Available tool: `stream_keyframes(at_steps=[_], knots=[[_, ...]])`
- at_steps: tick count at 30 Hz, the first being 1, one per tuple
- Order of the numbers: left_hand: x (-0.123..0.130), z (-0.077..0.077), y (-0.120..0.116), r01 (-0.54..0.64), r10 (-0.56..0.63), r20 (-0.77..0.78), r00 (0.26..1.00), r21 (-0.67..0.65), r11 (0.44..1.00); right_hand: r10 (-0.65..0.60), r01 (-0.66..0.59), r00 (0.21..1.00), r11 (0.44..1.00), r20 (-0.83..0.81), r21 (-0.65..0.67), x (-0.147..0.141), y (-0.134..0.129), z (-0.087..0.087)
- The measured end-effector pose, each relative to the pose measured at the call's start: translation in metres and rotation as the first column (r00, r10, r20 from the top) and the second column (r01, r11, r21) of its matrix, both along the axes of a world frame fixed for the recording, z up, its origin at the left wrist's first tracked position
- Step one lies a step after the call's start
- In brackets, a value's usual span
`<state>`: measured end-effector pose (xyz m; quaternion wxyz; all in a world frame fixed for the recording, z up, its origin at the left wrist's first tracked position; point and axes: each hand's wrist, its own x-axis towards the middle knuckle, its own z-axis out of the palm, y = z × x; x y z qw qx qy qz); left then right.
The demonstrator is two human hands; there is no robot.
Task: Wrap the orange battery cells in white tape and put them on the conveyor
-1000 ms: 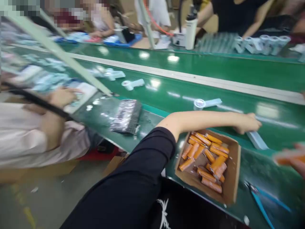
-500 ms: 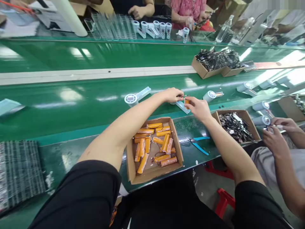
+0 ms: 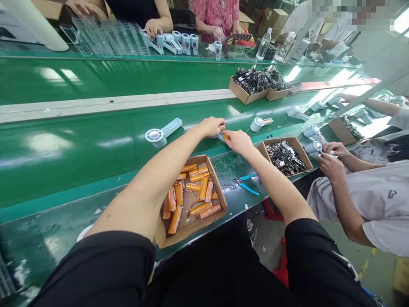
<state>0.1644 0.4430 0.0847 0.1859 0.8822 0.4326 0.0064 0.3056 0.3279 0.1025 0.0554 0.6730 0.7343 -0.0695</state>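
Head view, L hand: L hand (image 3: 213, 126) is held over the belt, fingers curled, tips close tog.; whether anything is pinched can't be told.
R hand: orange cell (image 3: 226, 137) is gripped betw. thumb & fingers of R hand (image 3: 239, 141), at the pale-blue handle (image 3: 220, 136), mostly hidden by hands.
Belt: handle is lying on green belt (image 3: 96, 140), beyond the table (image 3: 236, 205); a separate blue housing (image 3: 156, 137) is seen to the L.
Box: more orange cells (image 3: 203, 187) are heaped in the cardboard box (image 3: 219, 184), partly under L forearm.
Cutters: blue-handled cutters (image 3: 250, 189) are left on table, R of box.
Cell, technique: prob. being fitted to handle; best kept in line w/ it, pressed evenly, not forced; handle should be steadied.
Shirt, writing: small dark logo (image 3: 391, 194) is seen on co-worker's pale shirt (image 3: 380, 181), not legible; no brand or label can be read elsewhere.
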Motion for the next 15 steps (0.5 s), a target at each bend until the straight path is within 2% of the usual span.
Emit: stream_keyframes(at_steps=[4, 8, 9, 11, 12, 13, 14, 15], knots=[[0.006, 0.002, -0.005, -0.026, 0.026, -0.005, 1.0, 0.008, 1.0, -0.008, 0.009, 1.0, 0.999, 0.011, -0.042, -0.01, 0.006, -0.003], [0.011, 0.002, -0.011, -0.088, 0.088, 0.008, 0.996, 0.023, 0.996, 0.026, -0.027, 1.0, 0.997, -0.015, -0.075, 0.003, 0.014, 0.009], [0.012, 0.003, -0.012, -0.121, 0.12, 0.01, 0.993, 0.026, 0.992, 0.039, -0.041, 0.999, 0.997, -0.03, -0.058, 0.007, 0.01, 0.014], [0.011, 0.005, -0.016, -0.195, 0.194, 0.009, 0.981, 0.026, 0.981, 0.072, -0.062, 0.986, 0.996, -0.153, 0.069, 0.01, -0.01, 0.025], [0.008, 0.007, -0.018, -0.226, 0.226, 0.022, 0.974, 0.018, 0.974, 0.11, -0.067, 0.954, 0.985, -0.279, 0.159, 0.008, -0.027, 0.031], [0.001, 0.009, -0.022, -0.246, 0.245, 0.052, 0.968, 0.005, 0.969, 0.177, -0.069, 0.882, 0.966, -0.436, 0.251, 0.003, -0.047, 0.037], [-0.008, 0.012, -0.028, -0.252, 0.251, 0.102, 0.963, -0.006, 0.968, 0.273, -0.077, 0.755, 0.94, -0.596, 0.333, -0.003, -0.071, 0.045], [-0.021, 0.014, -0.038, -0.243, 0.242, 0.172, 0.955, -0.012, 0.97, 0.381, -0.101, 0.579, 0.91, -0.72, 0.401, -0.01, -0.097, 0.054]])
